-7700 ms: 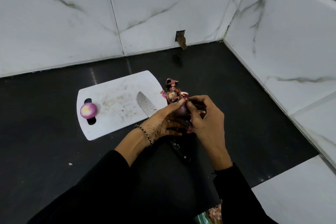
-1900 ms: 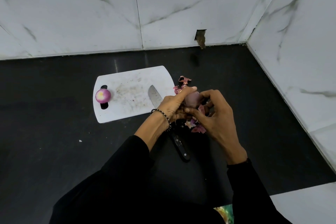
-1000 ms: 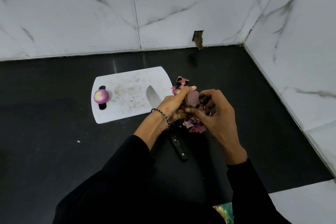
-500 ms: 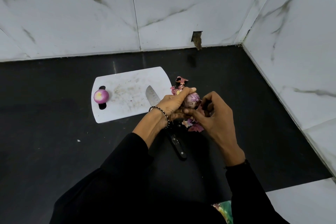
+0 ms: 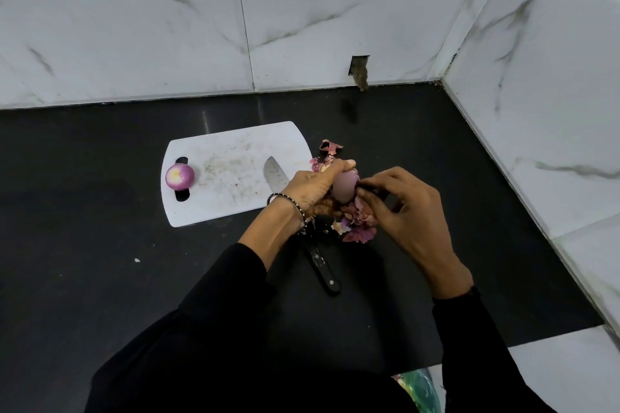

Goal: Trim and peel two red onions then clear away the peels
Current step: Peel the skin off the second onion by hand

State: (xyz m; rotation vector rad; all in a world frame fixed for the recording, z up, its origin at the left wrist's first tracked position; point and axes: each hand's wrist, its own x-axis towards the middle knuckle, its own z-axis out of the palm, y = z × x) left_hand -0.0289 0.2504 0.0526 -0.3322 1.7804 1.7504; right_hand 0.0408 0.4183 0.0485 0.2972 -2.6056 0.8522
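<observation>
Left hand [image 5: 312,189] and right hand [image 5: 402,211] meet on the held onion [image 5: 344,186], no gap between them. Directly under both: peel pile [image 5: 357,228]. Knife [image 5: 322,265] runs from under the left wrist toward the body, blade tip on the cutting board [image 5: 228,198] just left of the left hand. Peeled onion [image 5: 180,177] at the board's left end, well apart from the hands. Open black counter [image 5: 100,261] left of the board. Right of the right hand: open counter up to the side wall [image 5: 553,111]. Beyond the hands: open strip, then back wall [image 5: 335,10].
</observation>
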